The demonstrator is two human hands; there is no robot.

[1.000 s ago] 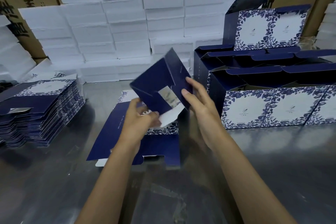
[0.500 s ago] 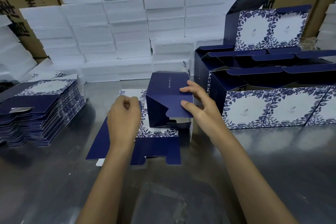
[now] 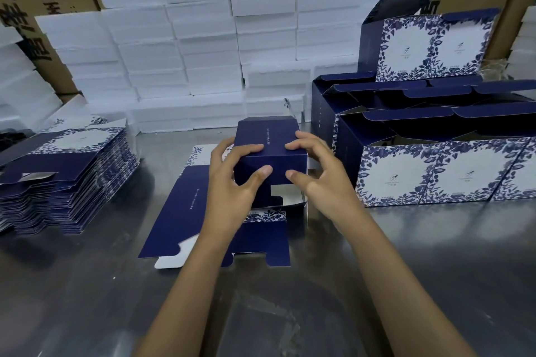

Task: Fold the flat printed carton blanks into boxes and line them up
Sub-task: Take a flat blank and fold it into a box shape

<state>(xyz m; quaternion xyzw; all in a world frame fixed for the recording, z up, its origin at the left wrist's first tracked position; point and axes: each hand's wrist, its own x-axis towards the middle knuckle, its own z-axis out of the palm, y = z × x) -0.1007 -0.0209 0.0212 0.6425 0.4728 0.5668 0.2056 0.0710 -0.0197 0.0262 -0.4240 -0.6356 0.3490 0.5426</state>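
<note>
You had dim, even overhead light; soft glare on the grey steel tabletop [image 3: 435, 255], wide-angle bending at edges, bkgd slightly soft.

The carton [image 3: 268, 153], earlier a half-open blank held aloft and tilted, is now squared into a box above the flat blank [image 3: 185, 211]. Left hand [image 3: 232, 182] and right hand [image 3: 319, 180] have both closed onto it, thumbs pressing its near face.

Navy carton half-formed, flat blanks beside it

A navy box [image 3: 269, 151] stands over a flat blank [image 3: 185, 211]; the blank stack [image 3: 66, 180] lies far left, and finished floral boxes [image 3: 435, 171] stand in rows at right, lids open.
</note>
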